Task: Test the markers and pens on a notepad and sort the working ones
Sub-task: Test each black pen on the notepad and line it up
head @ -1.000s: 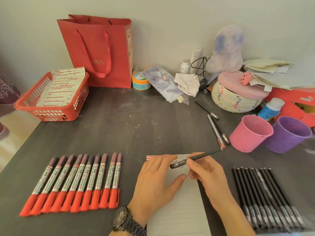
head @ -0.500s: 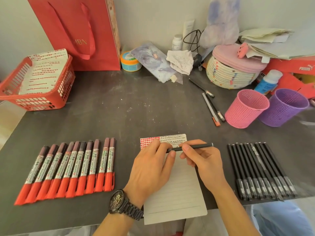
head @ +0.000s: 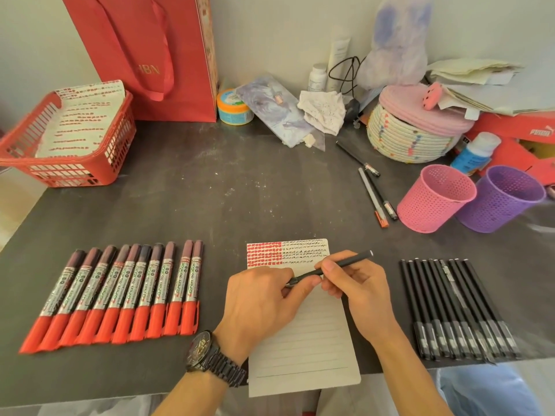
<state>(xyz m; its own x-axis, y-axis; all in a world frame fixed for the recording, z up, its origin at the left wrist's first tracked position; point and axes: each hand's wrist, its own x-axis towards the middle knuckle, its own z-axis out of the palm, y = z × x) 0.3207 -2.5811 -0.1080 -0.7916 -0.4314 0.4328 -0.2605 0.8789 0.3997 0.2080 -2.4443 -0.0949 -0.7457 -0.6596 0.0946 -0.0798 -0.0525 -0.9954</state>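
A lined notepad [head: 303,349] lies at the table's front edge, its top rows filled with red and black test marks. Both hands hold one black pen [head: 345,262] above it. My right hand [head: 357,292] grips the barrel. My left hand [head: 261,301], with a black watch on the wrist, pinches the pen's lower end, which its fingers hide. A row of several red-capped markers [head: 120,292] lies to the left. A row of several black pens [head: 453,310] lies to the right.
A pink mesh cup [head: 435,199] and a purple mesh cup [head: 501,199] stand at the right, three loose pens [head: 375,196] beside them. A red basket [head: 69,139] with paper sits far left. A red bag [head: 156,55], woven basket [head: 411,130] and clutter line the wall.
The view has tilted down and the scene has shifted up in frame. Both hands stay on the black pen; its free end has dropped flatter and my left fingers now close over its lower end.
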